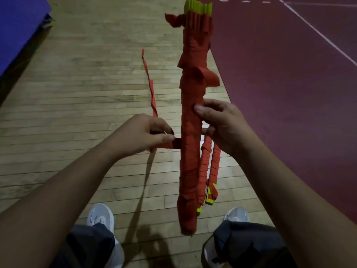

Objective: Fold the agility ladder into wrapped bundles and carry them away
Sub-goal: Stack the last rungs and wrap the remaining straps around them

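A long ladder bundle, yellow rungs wound in red strap, stands upright in front of me. Yellow rung ends stick out at its top. My right hand grips the bundle at mid-height, thumb across its front. My left hand pinches the loose red strap just left of the bundle; the strap's free end trails away over the floor. Two thinner wrapped bundles with yellow ends lie on the floor below my right hand.
I stand on a wooden floor, my white shoes at the bottom. A dark red court surface with white lines lies to the right. A blue mat sits at the far left.
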Motion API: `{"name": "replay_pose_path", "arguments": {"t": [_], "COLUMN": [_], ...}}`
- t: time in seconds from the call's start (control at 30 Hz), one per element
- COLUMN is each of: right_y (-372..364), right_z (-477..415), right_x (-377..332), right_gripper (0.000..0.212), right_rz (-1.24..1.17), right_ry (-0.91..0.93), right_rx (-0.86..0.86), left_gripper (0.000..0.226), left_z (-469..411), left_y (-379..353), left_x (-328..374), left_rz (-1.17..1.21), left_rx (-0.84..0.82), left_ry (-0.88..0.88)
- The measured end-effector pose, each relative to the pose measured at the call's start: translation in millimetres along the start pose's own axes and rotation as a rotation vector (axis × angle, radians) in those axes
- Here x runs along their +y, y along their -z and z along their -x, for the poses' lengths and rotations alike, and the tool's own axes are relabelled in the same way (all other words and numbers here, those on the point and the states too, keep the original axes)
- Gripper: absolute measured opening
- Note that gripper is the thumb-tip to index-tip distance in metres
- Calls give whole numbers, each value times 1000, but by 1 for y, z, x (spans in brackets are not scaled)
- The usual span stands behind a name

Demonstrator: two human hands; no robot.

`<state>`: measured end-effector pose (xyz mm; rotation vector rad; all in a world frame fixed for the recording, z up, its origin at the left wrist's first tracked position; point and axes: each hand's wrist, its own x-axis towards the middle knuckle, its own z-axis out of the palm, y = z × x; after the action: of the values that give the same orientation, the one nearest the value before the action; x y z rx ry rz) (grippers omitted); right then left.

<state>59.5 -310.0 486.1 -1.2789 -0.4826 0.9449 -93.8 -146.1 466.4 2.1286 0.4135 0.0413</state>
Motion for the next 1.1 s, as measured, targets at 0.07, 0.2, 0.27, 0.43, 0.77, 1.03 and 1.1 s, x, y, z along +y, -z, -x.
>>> {"name": "replay_pose_path", "arguments": {"t": [0.07, 0.2, 0.27, 0.43, 0.77, 1.03, 1.1], "right_y": [-1, -7, -10, -16, -3, -19, -19], "right_z": [0, 0, 0, -1, -2, 7, 8], "right_x": [1, 2, 1, 3, 11, 17, 17], "right_gripper": [28, 38, 49, 50, 44, 69, 65], "right_rz": [83, 179, 200, 233, 87, 75, 35], "right_ry": [-2, -11, -19, -48, -36, -359, -370], "right_rx": [50, 108, 139, 200, 123, -105, -135], "left_gripper": [12, 39, 45, 55, 12, 45, 45], "left_z": [1, 2, 2, 2, -7, -10, -9], "left_y": [1, -10, -16, -26, -16, -2, 1], "left_x": [3, 8, 10, 8, 7, 0, -1], "left_rz": [77, 164, 150, 78, 252, 567, 578], "left_rx": [67, 138, 167, 266, 269, 280, 280], "left_ry": [7, 9, 11, -10, 6, -68, -81]}}
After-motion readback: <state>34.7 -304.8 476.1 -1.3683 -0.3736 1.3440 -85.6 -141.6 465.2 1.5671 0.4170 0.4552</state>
